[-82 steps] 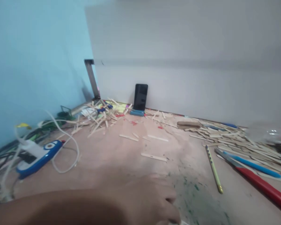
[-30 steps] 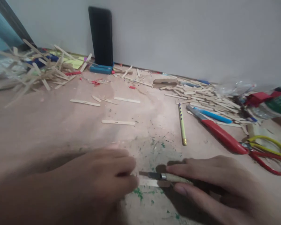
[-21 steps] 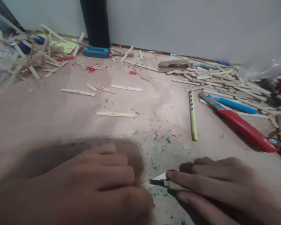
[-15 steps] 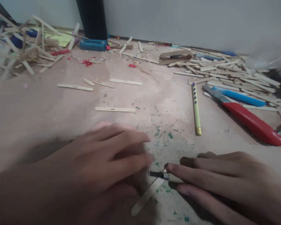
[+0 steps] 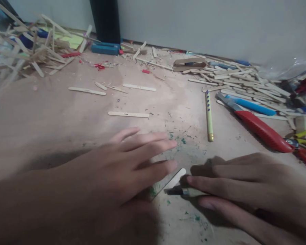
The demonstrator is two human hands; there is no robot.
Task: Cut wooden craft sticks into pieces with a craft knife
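My left hand (image 5: 127, 163) reaches in from the left with its fingers stretched out and spread, somewhat blurred. Its fingertips are beside a wooden craft stick (image 5: 175, 179) that lies aslant on the table; the stick's lower end is hidden near the thumb, and I cannot tell whether the hand touches it. My right hand (image 5: 244, 190) is closed around the handle of a small carving chisel (image 5: 177, 191). The chisel's dark blade points left, close to the stick's lower edge. Green shavings (image 5: 197, 217) are scattered around both hands.
A yellow pencil (image 5: 209, 117), a red utility knife (image 5: 265, 131) and a blue cutter (image 5: 255, 104) lie to the right. Behind them spreads a pile of craft sticks (image 5: 244, 80). Single sticks (image 5: 129, 114) lie ahead; a tangled stick heap (image 5: 38, 51) is at far left.
My left hand has moved to the right and its fingers are more spread. The craft stick has shifted, now showing its upper end instead of its lower one. The chisel stays in my right hand.
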